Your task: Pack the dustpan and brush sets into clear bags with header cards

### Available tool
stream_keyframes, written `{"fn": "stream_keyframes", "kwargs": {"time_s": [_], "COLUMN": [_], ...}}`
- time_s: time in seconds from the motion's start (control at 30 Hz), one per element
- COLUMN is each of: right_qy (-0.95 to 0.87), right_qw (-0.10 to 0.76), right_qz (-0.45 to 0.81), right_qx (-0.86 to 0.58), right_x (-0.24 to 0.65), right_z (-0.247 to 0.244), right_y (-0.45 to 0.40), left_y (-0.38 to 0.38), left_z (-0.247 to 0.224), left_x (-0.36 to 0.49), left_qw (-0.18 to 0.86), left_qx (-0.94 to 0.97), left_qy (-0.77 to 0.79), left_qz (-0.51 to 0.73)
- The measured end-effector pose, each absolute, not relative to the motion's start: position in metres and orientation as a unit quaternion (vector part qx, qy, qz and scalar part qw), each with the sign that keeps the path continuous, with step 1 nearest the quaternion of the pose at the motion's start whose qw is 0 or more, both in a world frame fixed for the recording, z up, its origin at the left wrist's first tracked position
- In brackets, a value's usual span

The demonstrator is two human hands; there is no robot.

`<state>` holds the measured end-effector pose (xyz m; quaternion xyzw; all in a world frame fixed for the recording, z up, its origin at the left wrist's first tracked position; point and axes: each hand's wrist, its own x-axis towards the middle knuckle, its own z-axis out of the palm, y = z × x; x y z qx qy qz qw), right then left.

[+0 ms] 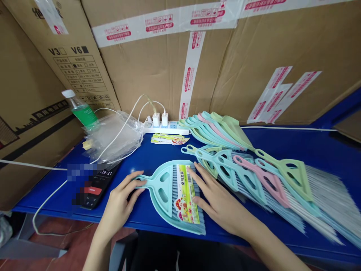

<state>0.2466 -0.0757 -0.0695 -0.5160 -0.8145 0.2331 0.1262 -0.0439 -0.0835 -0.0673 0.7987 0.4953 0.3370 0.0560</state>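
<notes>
A light teal dustpan (160, 213) lies on the blue table with its handle to the left. A matching hand brush (168, 178) rests on top of it, its grey-blue bristles pointing right. Across the bristles lies a yellow-green printed label card (185, 188). My left hand (120, 199) has its thumb and fingers closed round the handle ends of the brush and dustpan. With fingers spread, my right hand (218, 199) touches the card's right side and the bristle edge.
More hand brushes (249, 177) lie piled on the right, behind them nested dustpans (217, 128). Spare label cards (169, 139) lie before a power strip (169, 130). Clear plastic bags (115, 131), a bottle (84, 113), a phone (98, 188) and white cables are left. Cardboard boxes (158, 67) stand behind.
</notes>
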Motion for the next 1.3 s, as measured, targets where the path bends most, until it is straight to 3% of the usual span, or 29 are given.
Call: {"fn": "stream_keyframes", "kwargs": {"time_s": [0.3, 0.63, 1.03, 1.17, 1.3], "right_qy": [-0.800, -0.777, -0.617, -0.538, -0.505], "right_qw": [0.162, 0.206, 0.345, 0.354, 0.346], "right_qz": [0.200, 0.264, 0.525, 0.645, 0.685], "right_qx": [-0.542, -0.532, -0.474, -0.411, -0.396], "right_x": [0.249, 0.258, 0.262, 0.263, 0.263], "right_z": [-0.073, -0.075, -0.072, -0.068, -0.065], "right_y": [-0.078, -0.080, -0.092, -0.089, -0.087], "left_y": [-0.085, -0.089, -0.089, -0.088, -0.088], "left_z": [-0.066, -0.067, -0.065, -0.065, -0.063], "left_x": [-0.043, -0.046, -0.043, -0.040, -0.037], "left_qw": [0.068, 0.084, 0.051, 0.046, 0.054], "left_qx": [0.792, 0.774, 0.781, 0.793, 0.804], "left_qy": [0.506, 0.509, 0.474, 0.461, 0.452], "left_qz": [0.336, 0.367, 0.404, 0.396, 0.383]}}
